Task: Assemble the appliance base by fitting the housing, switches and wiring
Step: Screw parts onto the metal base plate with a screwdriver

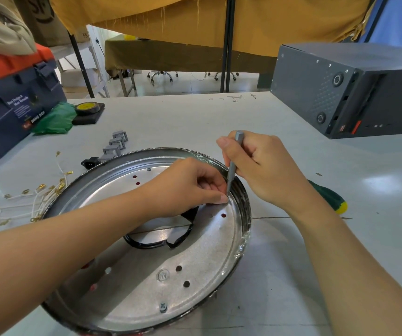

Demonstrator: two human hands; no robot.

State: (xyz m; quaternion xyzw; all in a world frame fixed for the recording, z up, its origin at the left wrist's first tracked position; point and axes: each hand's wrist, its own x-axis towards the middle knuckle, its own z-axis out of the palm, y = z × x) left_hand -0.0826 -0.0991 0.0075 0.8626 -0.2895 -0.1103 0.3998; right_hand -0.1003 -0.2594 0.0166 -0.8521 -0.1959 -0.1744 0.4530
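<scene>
A round metal housing pan (209, 258) with a black rim lies on the white table, its floor dotted with holes and two screws. My right hand (263, 170) grips a slim grey screwdriver (234, 163) upright, its tip down at the pan's floor near the far right wall. My left hand (190, 185) reaches across the pan, fingers curled, pinching something small at the screwdriver's tip; what it is stays hidden. Grey rocker switches (116, 145) and a black power socket (89, 163) lie beyond the pan. White wires with brass terminals (30, 200) are spread out at the left.
A blue and orange toolbox (13, 107) stands at the far left with green plastic (54, 120) and a tape roll (85, 108) beside it. A dark grey computer case (350, 90) fills the right back. A green-handled tool (328, 196) lies behind my right wrist.
</scene>
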